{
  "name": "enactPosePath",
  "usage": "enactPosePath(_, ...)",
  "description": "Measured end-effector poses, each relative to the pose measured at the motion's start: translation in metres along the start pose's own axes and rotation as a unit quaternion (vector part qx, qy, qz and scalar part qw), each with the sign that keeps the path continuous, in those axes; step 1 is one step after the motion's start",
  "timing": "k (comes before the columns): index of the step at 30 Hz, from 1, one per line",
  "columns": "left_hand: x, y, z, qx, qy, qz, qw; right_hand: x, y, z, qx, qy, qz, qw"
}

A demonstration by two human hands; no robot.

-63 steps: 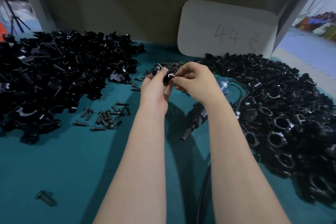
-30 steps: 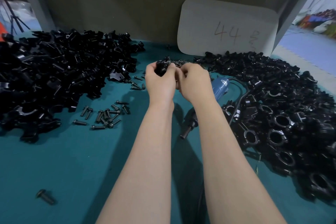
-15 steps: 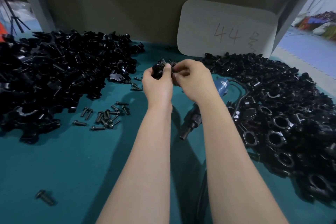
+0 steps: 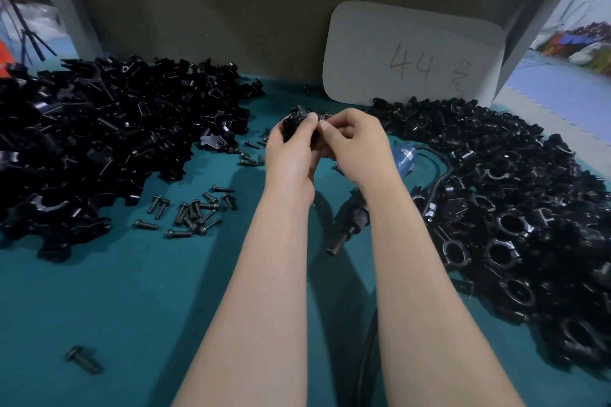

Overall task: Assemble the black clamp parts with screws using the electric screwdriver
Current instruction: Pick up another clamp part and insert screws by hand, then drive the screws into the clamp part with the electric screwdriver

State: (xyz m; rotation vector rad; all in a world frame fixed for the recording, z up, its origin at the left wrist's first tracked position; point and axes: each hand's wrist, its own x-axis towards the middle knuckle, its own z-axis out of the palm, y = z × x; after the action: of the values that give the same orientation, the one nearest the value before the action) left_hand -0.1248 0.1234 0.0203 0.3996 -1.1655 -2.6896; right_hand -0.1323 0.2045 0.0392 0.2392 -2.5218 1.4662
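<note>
Grip of left hand is curled round black clamp part; right hand pinches the same part.

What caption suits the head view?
Left hand and right hand hold a clamp part; the screwdriver lies on the table.

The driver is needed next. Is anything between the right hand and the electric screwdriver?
Nothing visible does. The electric screwdriver lies on the green mat just below the right hand, which with the left hand holds the clamp part.
</note>
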Motion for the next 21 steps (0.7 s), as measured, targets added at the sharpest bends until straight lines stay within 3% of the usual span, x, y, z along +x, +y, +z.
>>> enactPosePath(4, 0.0, -0.002, 0.002, -0.005, 0.003, -0.016, 1.0, -0.001, -0.001, -0.008, -0.032, -0.026, -0.001, 0.999)
enactPosePath(8, 0.005, 0.0, -0.003, -0.069, 0.013, -0.046, 0.996, 0.004, 0.012, -0.027, -0.181, 0.072, 0.1, 0.976)
enactPosePath(12, 0.009, 0.003, -0.01, -0.099, 0.016, -0.064, 0.993, 0.001, 0.02, -0.039, -0.264, -0.011, 0.228, 0.937)
enactPosePath(21, 0.008, 0.0, -0.007, -0.101, 0.019, -0.091, 0.991, 0.001, 0.018, -0.045, -0.325, -0.093, 0.233, 0.912)
